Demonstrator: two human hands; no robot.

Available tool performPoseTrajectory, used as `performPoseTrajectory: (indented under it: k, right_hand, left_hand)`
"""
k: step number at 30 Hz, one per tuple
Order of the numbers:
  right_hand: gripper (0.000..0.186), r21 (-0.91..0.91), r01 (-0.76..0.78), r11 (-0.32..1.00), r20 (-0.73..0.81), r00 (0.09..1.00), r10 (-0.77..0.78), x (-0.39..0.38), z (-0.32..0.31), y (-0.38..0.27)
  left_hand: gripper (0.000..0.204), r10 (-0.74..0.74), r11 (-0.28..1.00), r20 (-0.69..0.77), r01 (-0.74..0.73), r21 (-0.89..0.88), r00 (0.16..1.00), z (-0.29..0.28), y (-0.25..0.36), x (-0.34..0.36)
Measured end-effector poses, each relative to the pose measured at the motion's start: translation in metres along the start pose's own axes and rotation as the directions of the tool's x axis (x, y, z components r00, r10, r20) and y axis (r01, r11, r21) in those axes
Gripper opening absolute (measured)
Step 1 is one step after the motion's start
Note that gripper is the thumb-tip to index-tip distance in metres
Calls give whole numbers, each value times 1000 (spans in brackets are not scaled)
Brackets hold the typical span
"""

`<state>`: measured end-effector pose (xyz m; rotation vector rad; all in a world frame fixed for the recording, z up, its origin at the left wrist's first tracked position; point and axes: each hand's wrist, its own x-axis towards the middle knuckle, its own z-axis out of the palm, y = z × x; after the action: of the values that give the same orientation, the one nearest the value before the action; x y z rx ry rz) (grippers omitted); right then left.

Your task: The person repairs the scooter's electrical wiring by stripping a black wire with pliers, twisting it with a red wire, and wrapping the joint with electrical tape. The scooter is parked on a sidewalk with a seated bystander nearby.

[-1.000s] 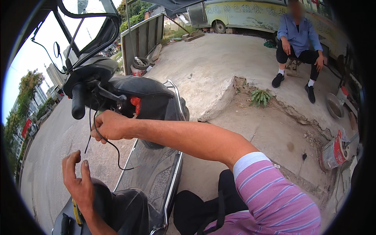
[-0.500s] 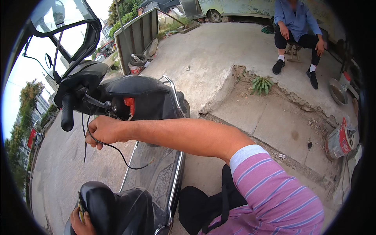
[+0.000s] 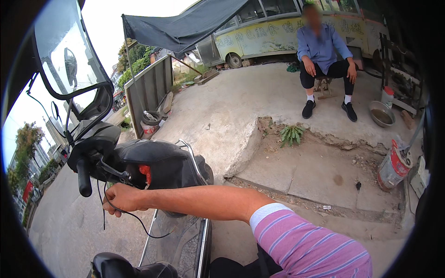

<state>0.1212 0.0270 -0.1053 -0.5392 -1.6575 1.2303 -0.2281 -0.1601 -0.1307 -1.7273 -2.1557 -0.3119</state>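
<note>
My right hand (image 3: 123,198) is closed around a thin black cable (image 3: 139,221), just below the brake lever (image 3: 114,171) of a black electric scooter (image 3: 162,157). The cable's loose end curves down over the footboard (image 3: 171,243), and another dark strand hangs beside my fingers. The scooter's handlebar grip (image 3: 84,178) is up and left of the hand. Something red and shiny (image 3: 145,174) sits in the front panel near my wrist. My right arm stretches leftward across the scooter. My left hand is out of view.
A black seat (image 3: 111,266) is at the lower left. A person (image 3: 322,51) sits on a low stool at the far right. Broken concrete with a step edge (image 3: 245,157) and a plant (image 3: 291,134) lies beyond my arm. Right of it stand a bucket (image 3: 393,169) and metal basin (image 3: 381,114).
My view has tilted up, so the scene sits lower. The left hand, holding a yellow-handled tool by the seat, has dropped out of sight. My right hand stays on the cable.
</note>
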Motion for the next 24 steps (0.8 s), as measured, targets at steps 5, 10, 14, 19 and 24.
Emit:
performPoseTrajectory:
  k: [5,10,14,19,24]
  right_hand:
    - [21,-18,-17,1000,2,1000,17,6,3,2]
    - [21,-51,-10,999,3,1000,10,5,4,-5]
    - [24,-46,-19,999,17,1000,20,17,27,-2]
    - [28,-217,-103,971,-115,990,79,1,5,-4]
    - [21,-209,-77,975,-122,991,52,9,36,-19]
  left_hand:
    - [59,1,1000,93,-2,7,996,9,-24,22]
    - [32,73,356,402,352,-865,913,14,-74,60]
    - [37,13,-143,198,198,-970,980,5,-25,63]
    - [21,335,-637,83,290,-714,938,47,66,45]
    - [22,401,-630,63,325,-705,914,46,106,27]
